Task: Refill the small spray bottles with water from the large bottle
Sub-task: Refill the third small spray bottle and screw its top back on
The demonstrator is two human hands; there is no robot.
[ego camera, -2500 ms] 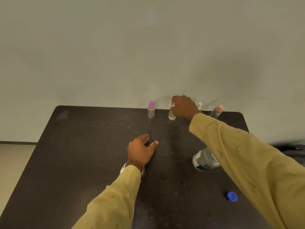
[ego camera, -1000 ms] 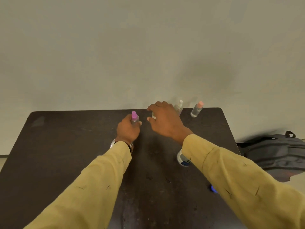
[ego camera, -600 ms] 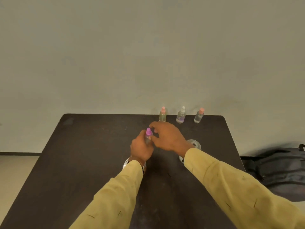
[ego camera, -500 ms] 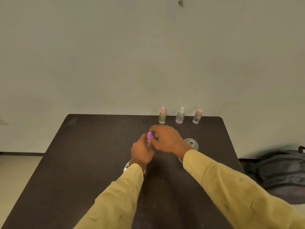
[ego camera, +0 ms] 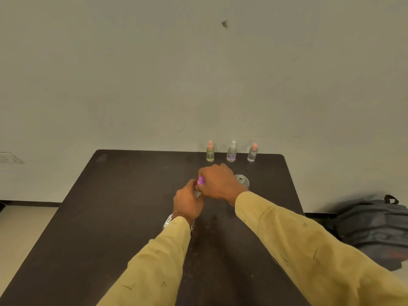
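Head view looks down along two mustard-yellow sleeves to a dark brown counter (ego camera: 114, 217) set against a plain pale wall. Over the middle of the counter both hands meet on a small clear plastic spray bottle with a purple cap (ego camera: 201, 180). The left hand (ego camera: 187, 203) is clenched round the bottle's clear body from the near side, its fingers (ego camera: 191, 189) wrapped about it so that only a sliver of the plastic shows. The right hand (ego camera: 217, 182) comes over from the right and far side, its fingers (ego camera: 204, 173) grasping the purple cap from above. The bottle stands roughly upright; whether its base touches the counter cannot be told, since the left hand hides it. A silver wristwatch (ego camera: 168, 220) shows at the left cuff.

Just right of the right hand, the open mouth of a large clear plastic water bottle (ego camera: 241, 181) stands uncapped, its lower part hidden behind the right forearm. Along the far edge stand three more small spray bottles in a row, apart from each other: a yellowish bottle with a salmon cap (ego camera: 210, 153), a clear bottle with a white cap (ego camera: 231, 153) to its right, and a clear bottle with a salmon cap (ego camera: 252, 153) furthest right. On the floor to the right of the counter lies a dark grey backpack (ego camera: 373, 230).
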